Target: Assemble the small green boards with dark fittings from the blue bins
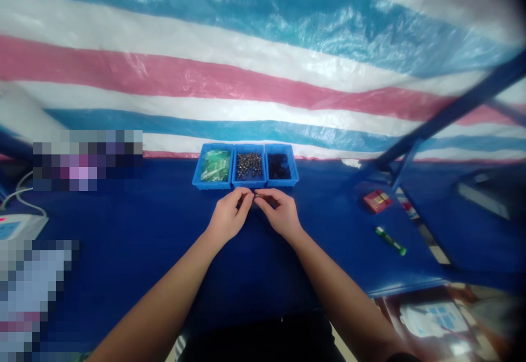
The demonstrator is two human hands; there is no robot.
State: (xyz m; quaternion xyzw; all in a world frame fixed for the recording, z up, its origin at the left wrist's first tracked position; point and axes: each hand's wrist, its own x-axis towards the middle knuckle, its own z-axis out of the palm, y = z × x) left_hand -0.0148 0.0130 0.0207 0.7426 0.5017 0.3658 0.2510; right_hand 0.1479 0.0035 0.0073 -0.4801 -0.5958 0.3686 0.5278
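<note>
My left hand [230,214] and my right hand [281,212] meet fingertip to fingertip just in front of three blue bins. Thumb and fingers are pinched together on both. A tiny dark metallic piece [256,195] shows at the right fingertips, close to the left ones; its exact kind is too small to make out. What the left fingers pinch, if anything, is hidden. Right behind the hands stands the middle bin [249,184], holding many small metal fittings [249,165]. Green plastic packets [216,166] fill the left bin [211,185]; small black parts [279,166] lie in the right bin [283,182].
The bins stand on a dark blue table [156,225] against a striped plastic sheet [246,82]. To the right lie a red box [377,201] and a green tube-shaped packet [390,241], near a blue metal frame [435,124]. A white device [24,226] with cables sits at left.
</note>
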